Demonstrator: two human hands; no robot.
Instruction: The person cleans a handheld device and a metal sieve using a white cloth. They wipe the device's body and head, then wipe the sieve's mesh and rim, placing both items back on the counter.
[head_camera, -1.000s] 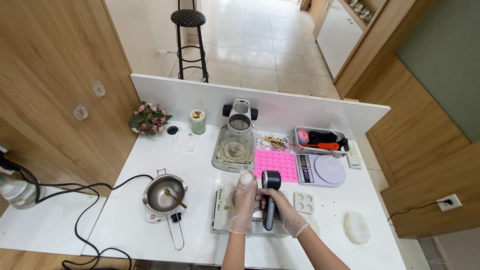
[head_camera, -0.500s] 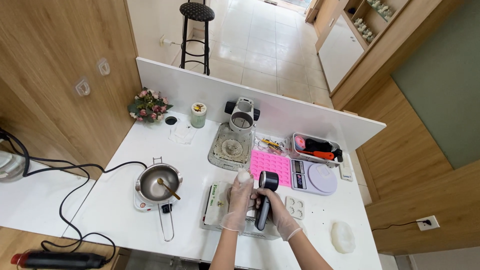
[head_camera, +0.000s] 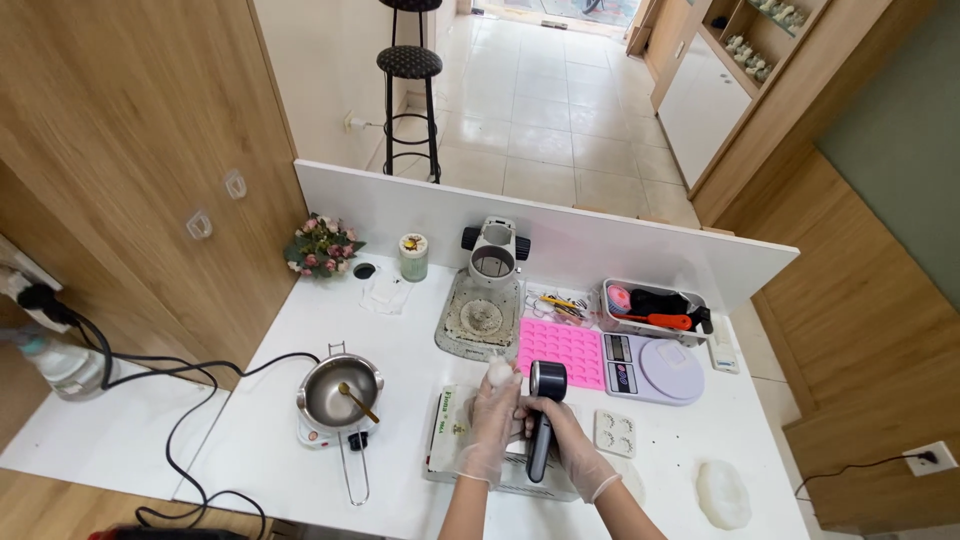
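Gripping the dark heat gun (head_camera: 543, 415) in the gloved right hand (head_camera: 566, 447), keep its nozzle aimed at the small white piece (head_camera: 499, 372) pinched in left-hand fingers (head_camera: 497, 402) over the tray (head_camera: 440, 440), clear of pink mould (head_camera: 561, 353), scale (head_camera: 655, 368) and pot (head_camera: 340, 392).

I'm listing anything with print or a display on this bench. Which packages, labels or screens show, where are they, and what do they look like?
Flat printed sheet: under the gloved hands at the front edge, rectangular, pale with green print.
Kitchen scale: right of the pink mould, round white platform with a small grey display panel on its left.
Small jar: by the back wall, cylindrical, pale green, with a patterned round lid.
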